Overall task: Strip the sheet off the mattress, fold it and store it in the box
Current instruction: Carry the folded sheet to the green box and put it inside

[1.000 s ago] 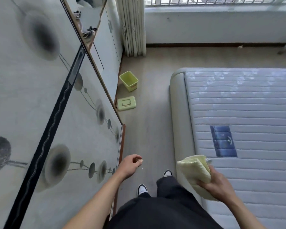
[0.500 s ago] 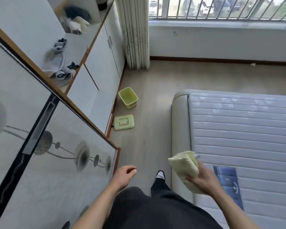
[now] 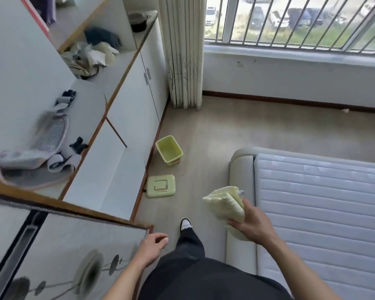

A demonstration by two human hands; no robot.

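The pale yellow sheet (image 3: pixel 225 205) is folded into a thick bundle, and my right hand (image 3: pixel 250 226) grips it from below beside the mattress corner. The bare white quilted mattress (image 3: pixel 320 213) fills the right side on its grey bed base. Ahead on the floor by the cabinet stands the open light-green box (image 3: pixel 168 150), tilted toward me and empty. Its flat lid (image 3: pixel 160 186) lies nearer to me, apart from the box. My left hand (image 3: pixel 153 245) hangs loose and empty, fingers curled, next to a patterned wardrobe door.
White cabinets (image 3: pixel 130 109) with open shelves of clothes line the left wall. A patterned sliding door (image 3: pixel 52 256) stands close on my left. A cream curtain (image 3: pixel 183 53) hangs in the far corner beside a barred window (image 3: pixel 294 20). Wood floor runs between cabinet and bed.
I have walked forward along the bed with the folded sheet in my right hand. The box and lid are closer, and the view has tilted up to show the window.
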